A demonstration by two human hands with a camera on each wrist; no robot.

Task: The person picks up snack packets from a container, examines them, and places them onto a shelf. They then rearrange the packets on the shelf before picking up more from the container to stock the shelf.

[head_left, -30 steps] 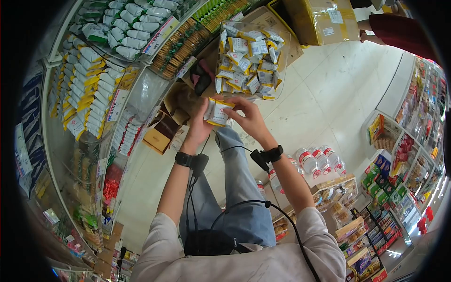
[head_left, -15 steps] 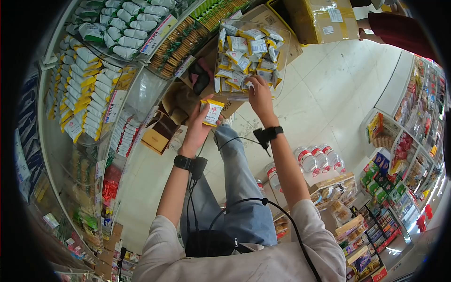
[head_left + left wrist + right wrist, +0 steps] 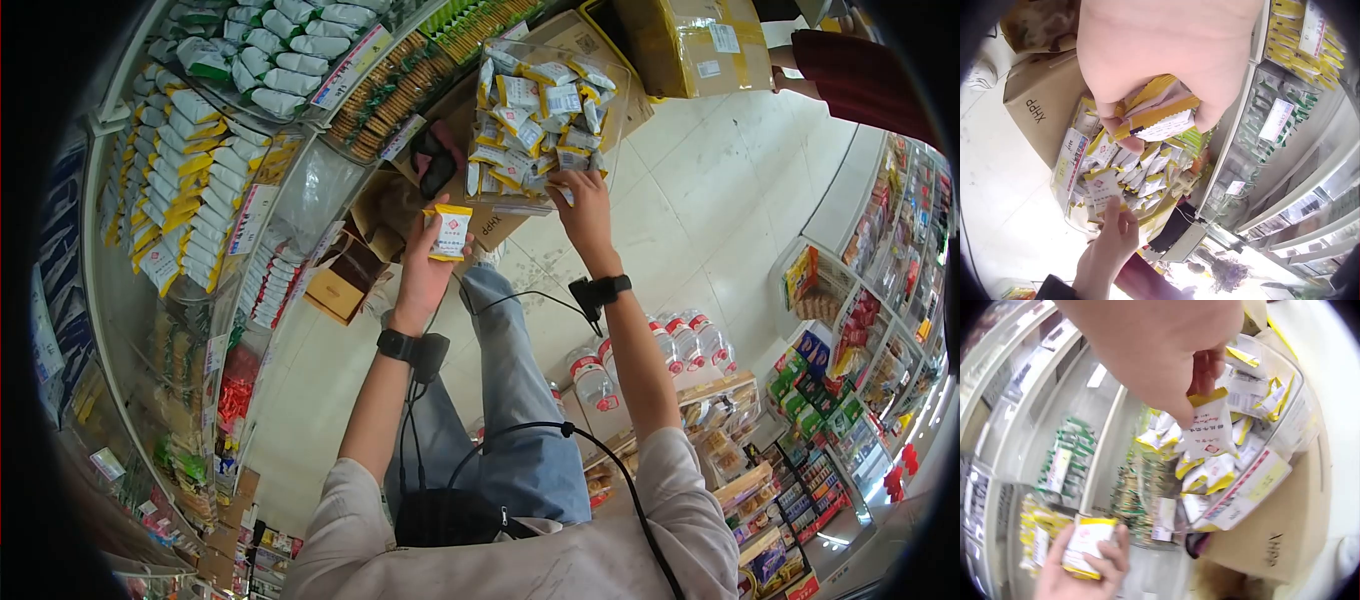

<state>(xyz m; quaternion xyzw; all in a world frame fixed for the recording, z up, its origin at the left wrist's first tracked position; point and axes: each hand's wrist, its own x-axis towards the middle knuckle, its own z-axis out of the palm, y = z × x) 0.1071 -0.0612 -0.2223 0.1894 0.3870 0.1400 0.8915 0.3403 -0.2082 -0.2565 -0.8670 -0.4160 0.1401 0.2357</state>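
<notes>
Left hand [image 3: 428, 262]: fingers curled round yellow-and-white packets [image 3: 1160, 115], near the clear bin [image 3: 618, 150]. Right hand [image 3: 588, 222]: fingers pinch one packet [image 3: 1211, 425] at the bin's near edge, over the similar packets inside. Bin sits on a cardboard box [image 3: 1272, 531].

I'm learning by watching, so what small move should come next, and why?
Probably bring the single packet in the right hand to the left hand: the right pinches it over the clear bin, and the left holds similar packets.
</notes>
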